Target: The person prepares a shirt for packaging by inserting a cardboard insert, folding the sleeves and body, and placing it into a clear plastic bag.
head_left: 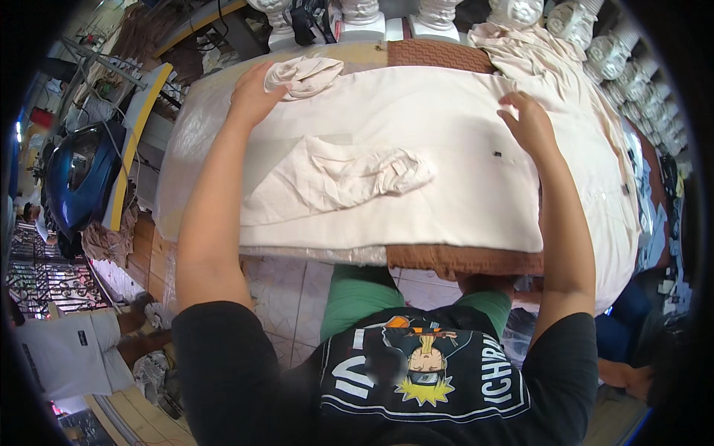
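Garment: a cream garment (446, 141) lies spread flat over most of the worktop, its near hem along the near edge and its right part draping over the right edge.
Sleeve: one crumpled sleeve (335, 182) is folded inward onto the body of the garment, left of the middle.
Bunched cloth: a crumpled cream cloth (305, 74) sits at the far left corner of the garment; whether it belongs to the same garment I cannot tell.
Left hand: the left hand (253, 95) lies palm down, fingers spread wide, on the cloth at the far left corner, touching the bunched cloth; it holds nothing.
Right hand: the right hand (529, 123) rests flat on the garment toward the far right, fingers loosely open, gripping nothing.
Mark: a small dark mark (497, 154) shows on the fabric just beside the right hand.
Worktop: the worktop (461, 260) has a brown textured cover, visible at the near and far edges.
Plastic sheet: a clear plastic sheet (190, 149) covers the left end.
Second garment: more cream fabric (520, 44) lies heaped at the far right corner.
Beyond: white balusters (435, 15) stand past the far edge; a blue helmet (78, 175) lies well apart at the left.
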Demonstrator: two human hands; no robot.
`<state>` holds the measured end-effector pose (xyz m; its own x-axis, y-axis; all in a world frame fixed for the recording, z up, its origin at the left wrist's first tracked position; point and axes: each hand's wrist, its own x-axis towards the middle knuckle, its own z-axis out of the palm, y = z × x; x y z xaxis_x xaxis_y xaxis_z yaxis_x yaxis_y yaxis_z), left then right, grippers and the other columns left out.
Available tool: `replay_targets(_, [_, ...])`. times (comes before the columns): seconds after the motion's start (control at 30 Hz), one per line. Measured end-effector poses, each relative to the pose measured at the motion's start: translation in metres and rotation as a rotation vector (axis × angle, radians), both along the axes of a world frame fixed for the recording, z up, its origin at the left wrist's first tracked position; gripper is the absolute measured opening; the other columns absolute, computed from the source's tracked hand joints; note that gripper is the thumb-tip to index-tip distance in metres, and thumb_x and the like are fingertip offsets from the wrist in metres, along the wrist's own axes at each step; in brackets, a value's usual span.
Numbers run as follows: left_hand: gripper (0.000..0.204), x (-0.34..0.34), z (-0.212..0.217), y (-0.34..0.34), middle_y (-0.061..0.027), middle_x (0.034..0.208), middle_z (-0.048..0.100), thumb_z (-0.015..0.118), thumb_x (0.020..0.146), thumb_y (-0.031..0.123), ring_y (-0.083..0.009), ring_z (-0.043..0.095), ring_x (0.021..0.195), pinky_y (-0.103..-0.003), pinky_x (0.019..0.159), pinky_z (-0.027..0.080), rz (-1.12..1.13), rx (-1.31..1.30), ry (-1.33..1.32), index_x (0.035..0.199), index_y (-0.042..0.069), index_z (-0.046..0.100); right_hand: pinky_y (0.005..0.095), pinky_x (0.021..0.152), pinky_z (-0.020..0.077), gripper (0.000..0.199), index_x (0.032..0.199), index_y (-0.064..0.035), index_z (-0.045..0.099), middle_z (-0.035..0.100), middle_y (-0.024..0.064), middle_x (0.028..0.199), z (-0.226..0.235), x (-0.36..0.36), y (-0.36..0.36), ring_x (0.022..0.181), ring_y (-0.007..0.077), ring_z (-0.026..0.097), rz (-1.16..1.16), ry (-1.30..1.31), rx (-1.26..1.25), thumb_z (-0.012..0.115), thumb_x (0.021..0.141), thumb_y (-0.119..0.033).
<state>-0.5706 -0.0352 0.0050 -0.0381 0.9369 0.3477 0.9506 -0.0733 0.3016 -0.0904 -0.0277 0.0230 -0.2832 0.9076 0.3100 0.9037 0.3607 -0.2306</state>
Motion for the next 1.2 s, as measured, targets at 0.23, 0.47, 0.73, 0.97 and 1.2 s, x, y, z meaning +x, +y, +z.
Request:
replay_targets(0.23, [0.090, 0.007, -0.018, 0.059, -0.0145, 0.147, 0.021, 0.072, 0.064, 0.027, -0.0330, 0.033, 0.130, -0.036, 0.103, 0.033, 0.076, -0.399, 0.415, 0.142, 0.023, 0.027, 0.0400, 0.090, 0.0448, 0.042, 0.119, -0.0071, 0.050, 0.054, 0.0131, 0.120, -0.046, -0.012, 0.110, 0.113, 0.0297, 0.049, -0.024, -0.291, 0.047, 0.059, 0.078, -0.003])
replay_targets(0.47, [0.043, -0.035, -0.024, 0.092, -0.0087, 0.097, 0.065, 0.066, 0.072, 0.020, -0.0186, 0.061, 0.088, -0.029, 0.080, 0.047, -0.072, -0.354, -0.166, 0.114, 0.013, 0.061, 0.0435, 0.086, 0.0448, 0.035, 0.117, -0.0103, 0.055, 0.061, 0.0140, 0.109, -0.051, -0.012, 0.130, 0.103, 0.0311, 0.056, -0.004, -0.485, -0.034, 0.051, 0.082, -0.009])
replay_targets(0.73, [0.024, -0.030, 0.073, 0.019, -0.0108, 0.110, 0.064, 0.059, 0.085, 0.020, -0.0214, 0.061, 0.096, -0.032, 0.082, 0.047, -0.002, 0.063, -0.060, 0.104, 0.007, 0.066, 0.0396, 0.075, 0.0476, 0.021, 0.100, -0.0073, 0.062, 0.065, 0.0157, 0.091, -0.020, 0.001, 0.093, 0.088, 0.0320, 0.062, -0.055, -0.178, 0.078, 0.058, 0.082, -0.016])
replay_targets(0.97, [0.038, -0.053, 0.096, -0.176, -0.0047, 0.102, 0.066, 0.056, 0.075, 0.002, -0.0119, 0.060, 0.091, -0.027, 0.083, 0.047, -0.019, 0.112, -0.446, 0.112, 0.004, 0.062, 0.0344, 0.076, 0.0470, 0.018, 0.101, -0.0053, 0.061, 0.064, 0.0118, 0.090, 0.001, 0.007, -0.063, 0.084, 0.0277, 0.061, -0.081, 0.074, 0.290, 0.058, 0.083, -0.007])
replay_targets(1.2, [0.023, -0.011, -0.013, -0.292, -0.0066, 0.102, 0.063, 0.057, 0.074, -0.002, -0.0176, 0.057, 0.101, -0.028, 0.090, 0.042, 0.004, -0.213, -0.644, 0.095, 0.001, 0.067, 0.0389, 0.082, 0.0438, 0.032, 0.097, -0.0049, 0.060, 0.060, 0.0113, 0.093, -0.061, 0.012, -0.130, 0.091, 0.0306, 0.055, 0.044, 0.002, 0.120, 0.055, 0.068, 0.007])
